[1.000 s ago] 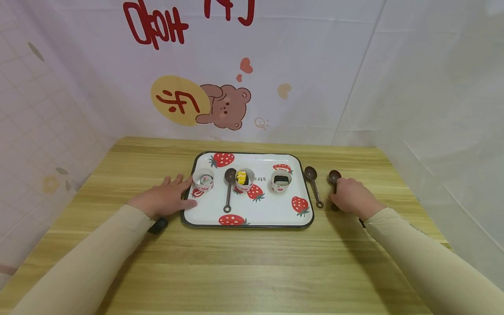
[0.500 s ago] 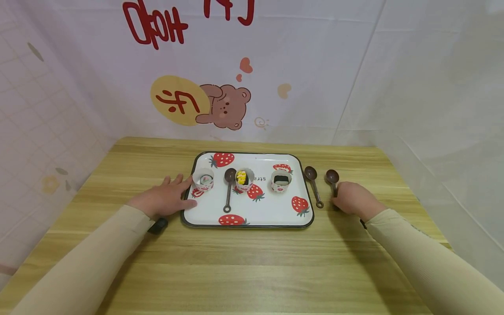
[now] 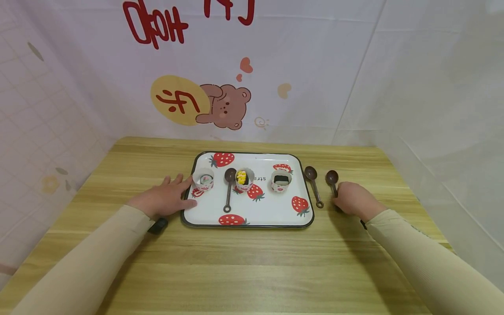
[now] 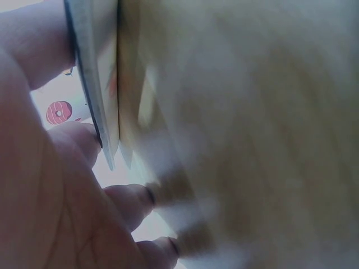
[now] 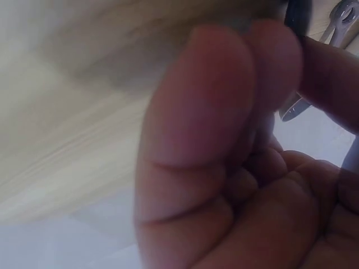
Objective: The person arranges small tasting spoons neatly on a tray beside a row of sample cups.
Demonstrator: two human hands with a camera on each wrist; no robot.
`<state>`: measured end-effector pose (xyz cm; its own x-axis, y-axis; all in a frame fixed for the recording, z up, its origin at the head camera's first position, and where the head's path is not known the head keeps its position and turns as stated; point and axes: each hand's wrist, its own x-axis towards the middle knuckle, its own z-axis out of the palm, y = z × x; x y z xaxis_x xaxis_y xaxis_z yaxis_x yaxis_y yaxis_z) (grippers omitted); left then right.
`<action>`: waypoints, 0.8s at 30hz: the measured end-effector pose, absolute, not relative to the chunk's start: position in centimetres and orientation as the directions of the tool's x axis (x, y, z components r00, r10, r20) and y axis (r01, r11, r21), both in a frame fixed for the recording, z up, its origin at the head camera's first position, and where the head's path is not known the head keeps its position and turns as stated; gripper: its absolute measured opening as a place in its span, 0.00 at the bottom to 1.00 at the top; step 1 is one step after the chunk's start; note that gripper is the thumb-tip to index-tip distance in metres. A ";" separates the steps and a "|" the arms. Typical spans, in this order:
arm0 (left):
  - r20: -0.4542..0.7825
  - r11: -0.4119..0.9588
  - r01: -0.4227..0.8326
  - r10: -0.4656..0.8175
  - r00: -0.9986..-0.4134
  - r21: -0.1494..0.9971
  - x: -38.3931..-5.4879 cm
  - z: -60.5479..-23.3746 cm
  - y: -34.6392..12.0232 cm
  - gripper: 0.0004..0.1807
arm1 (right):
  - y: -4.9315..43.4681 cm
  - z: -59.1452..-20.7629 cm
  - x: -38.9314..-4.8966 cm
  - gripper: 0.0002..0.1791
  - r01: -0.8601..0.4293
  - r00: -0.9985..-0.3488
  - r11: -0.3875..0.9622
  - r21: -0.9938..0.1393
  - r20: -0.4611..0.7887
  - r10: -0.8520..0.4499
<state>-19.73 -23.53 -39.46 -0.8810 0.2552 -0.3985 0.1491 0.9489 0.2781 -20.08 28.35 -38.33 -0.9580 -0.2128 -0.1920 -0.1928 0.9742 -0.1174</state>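
My right hand (image 3: pixel 356 200) grips the handle of a brown measuring spoon (image 3: pixel 332 176) at the right of the table, its bowl pointing away from me. In the right wrist view the fingers (image 5: pixel 207 101) curl in against the dark handle (image 5: pixel 298 15). At the far side, my left hand (image 3: pixel 165 199) rests spread over the left rim of the strawberry-print tray (image 3: pixel 271 212). Its index fingertip reaches a paper cup (image 3: pixel 203 186) that holds a sushi roll piece (image 3: pixel 206 179); the thumb lies over the tray. The left wrist view shows the tray edge (image 4: pixel 90 73) beside the fingers.
A second brown measuring spoon (image 3: pixel 311 173) lies between tray and right hand. On the tray, another measuring spoon (image 3: pixel 227 202) lies beside a cup (image 3: pixel 244 188) with yellow-topped sushi. A third cup (image 3: pixel 280 188) holds black-and-white sushi. A white printed cloth (image 3: pixel 299 118) stands behind the table.
The gripped spoon's bowl has swung slightly left, and my right hand has shifted slightly with it. My left hand and the tray have stayed in place.
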 end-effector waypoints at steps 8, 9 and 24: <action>-0.398 0.951 0.152 0.254 -0.881 0.270 -19.8 -39.4 -23.4 0.53 | 28.2 -38.1 -20.0 0.15 -0.177 -0.955 0.978 -0.108 -0.221 -0.197; -0.399 0.951 0.152 0.253 -0.881 0.268 -19.8 -39.4 -23.4 0.53 | 28.2 -38.1 -20.0 0.15 -0.174 -0.954 0.979 -0.105 -0.227 -0.194; -0.398 0.951 0.149 0.253 -0.882 0.272 -19.7 -39.2 -23.3 0.53 | 27.6 -37.8 -20.0 0.13 -0.096 -0.968 0.975 -0.198 -0.210 -0.138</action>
<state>-19.71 -23.30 -39.23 -0.8818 0.2527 -0.3982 0.1495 0.9506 0.2722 -20.00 27.65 -37.79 -0.9678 -0.1379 -0.2104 -0.0959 0.9755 -0.1982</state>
